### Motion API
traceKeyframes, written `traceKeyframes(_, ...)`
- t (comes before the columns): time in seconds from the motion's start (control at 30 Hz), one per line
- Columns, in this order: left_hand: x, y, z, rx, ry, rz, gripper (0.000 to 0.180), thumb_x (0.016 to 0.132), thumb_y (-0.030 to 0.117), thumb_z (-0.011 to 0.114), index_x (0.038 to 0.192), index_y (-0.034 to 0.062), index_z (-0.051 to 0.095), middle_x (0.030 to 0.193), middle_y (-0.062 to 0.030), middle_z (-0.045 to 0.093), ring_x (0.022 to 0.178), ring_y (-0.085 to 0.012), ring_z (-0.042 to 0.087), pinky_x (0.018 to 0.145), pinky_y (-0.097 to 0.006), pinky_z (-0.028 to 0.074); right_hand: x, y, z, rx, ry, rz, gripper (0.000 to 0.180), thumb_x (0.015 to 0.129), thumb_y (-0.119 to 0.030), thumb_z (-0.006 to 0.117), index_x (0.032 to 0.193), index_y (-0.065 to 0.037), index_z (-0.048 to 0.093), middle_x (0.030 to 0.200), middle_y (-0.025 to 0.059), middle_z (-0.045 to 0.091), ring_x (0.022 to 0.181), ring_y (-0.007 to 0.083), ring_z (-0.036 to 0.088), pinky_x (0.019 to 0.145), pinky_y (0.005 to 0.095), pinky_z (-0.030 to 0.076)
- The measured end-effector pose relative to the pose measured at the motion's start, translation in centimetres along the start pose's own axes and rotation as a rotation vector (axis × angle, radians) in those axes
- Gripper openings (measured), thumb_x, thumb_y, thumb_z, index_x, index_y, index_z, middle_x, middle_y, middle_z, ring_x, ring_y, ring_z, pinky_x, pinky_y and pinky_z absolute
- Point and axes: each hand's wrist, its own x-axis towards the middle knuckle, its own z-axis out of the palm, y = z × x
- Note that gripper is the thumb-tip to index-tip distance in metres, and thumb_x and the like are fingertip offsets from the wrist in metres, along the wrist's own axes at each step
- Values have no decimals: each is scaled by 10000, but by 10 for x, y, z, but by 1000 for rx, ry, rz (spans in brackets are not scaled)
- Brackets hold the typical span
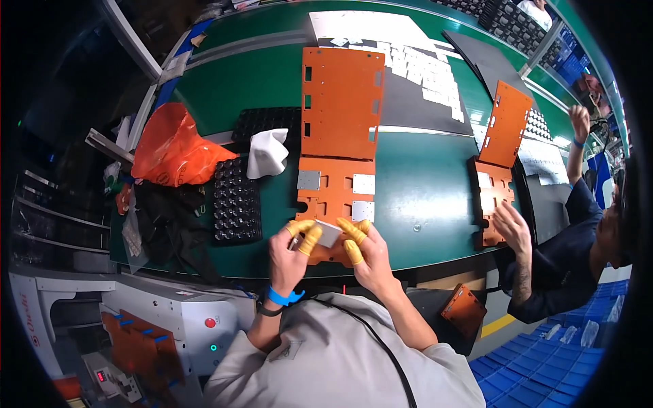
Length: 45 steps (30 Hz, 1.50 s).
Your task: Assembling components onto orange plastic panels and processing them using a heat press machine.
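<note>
My left hand [291, 253] and my right hand [367, 253], both with yellow finger cots, pinch a small light-grey flat plate [328, 234] between them. They are just over the near end of an orange hinged fixture [336, 175], partly covering it. Its lid [343, 102] is swung up and away from me. Silver rectangular plates sit in the fixture's base: one on the left [308, 180], one on the upper right [364, 183] and one on the lower right [363, 210]. A blue band [283, 297] is round my left wrist.
Left of the fixture are a white cloth [267, 152], a black pocketed tray [237, 200] and an orange plastic bag [175, 148]. White paper pieces [428, 75] lie at the back. At right, a co-worker's hand [513, 230] is beside a second orange fixture [494, 192].
</note>
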Motion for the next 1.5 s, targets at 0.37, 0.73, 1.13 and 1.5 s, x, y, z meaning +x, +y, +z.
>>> traceKeyframes(0.37, 39, -15, -5, 742, 109, -66, 202, 881, 231, 708, 902, 31, 685, 932, -127, 668, 839, -384, 646, 698, -480, 484, -20, 13, -20, 45, 132, 213, 297, 910, -12, 618, 1202, -2, 674, 815, 90, 483, 732, 214, 483, 681, 307, 424)
traceKeyframes(0.73, 42, -27, 6, 793, 65, -161, 185, 879, 206, 675, 930, 28, 684, 963, -146, 689, 879, -397, 656, 727, -495, 509, -21, 13, -18, 29, 138, 200, 293, 903, -6, 634, 1191, -4, 688, 805, 74, 483, 708, 184, 490, 644, 292, 424)
traceKeyframes(1.13, 24, -14, -1, 701, 111, -77, 337, 825, 251, 777, 1067, 44, 667, 848, -121, 656, 787, -333, 648, 682, -449, 495, -20, 4, -10, 3, 124, 199, 270, 901, 0, 639, 1164, -6, 699, 794, 71, 491, 692, 178, 491, 617, 292, 417)
traceKeyframes(1.5, -42, 13, -45, 262, -157, -109, 222, 878, 199, 759, 910, 0, 666, 700, -142, 653, 513, -260, 554, 518, -361, 429, 26, -12, 51, 98, -81, -46, 271, 865, -67, 699, 1131, -19, 690, 880, 124, 597, 767, 284, 615, 632, 389, 493)
